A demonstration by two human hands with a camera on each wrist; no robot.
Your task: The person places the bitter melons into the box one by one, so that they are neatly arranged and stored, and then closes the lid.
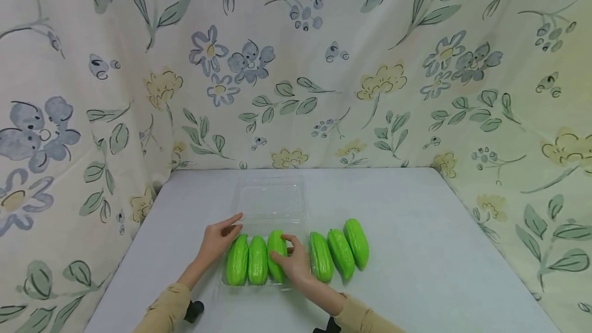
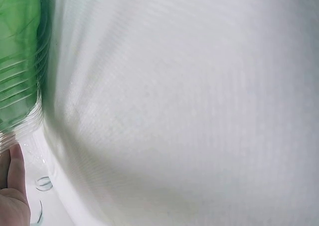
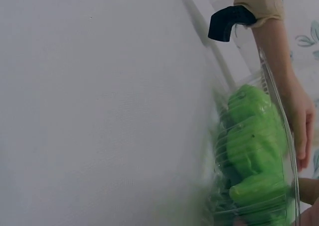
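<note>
In the head view a clear plastic clamshell box [image 1: 300,227] lies with its lid [image 1: 270,200] folded back. Three glossy green bitter melons stand side by side in its base: the left one [image 1: 237,263], the middle one [image 1: 257,261] and the right one [image 1: 276,243]. My right hand [image 1: 296,263] grips the right one, thumb and fingers on either side of it. My left hand [image 1: 218,238] is at the box's upper left edge, fingers reaching out. The left wrist view has fingers [image 2: 16,171] against the ribbed wall. Melons [image 3: 254,141] show through the plastic in the right wrist view.
Right of the box, three more bitter melons lie in a slanting row: a near one [image 1: 321,257], a second [image 1: 340,253] and a third [image 1: 356,243]. The white table [image 1: 416,251] ends at a floral curtain [image 1: 296,117]. Dark wrist mounts [image 1: 194,311] sit under the sleeves.
</note>
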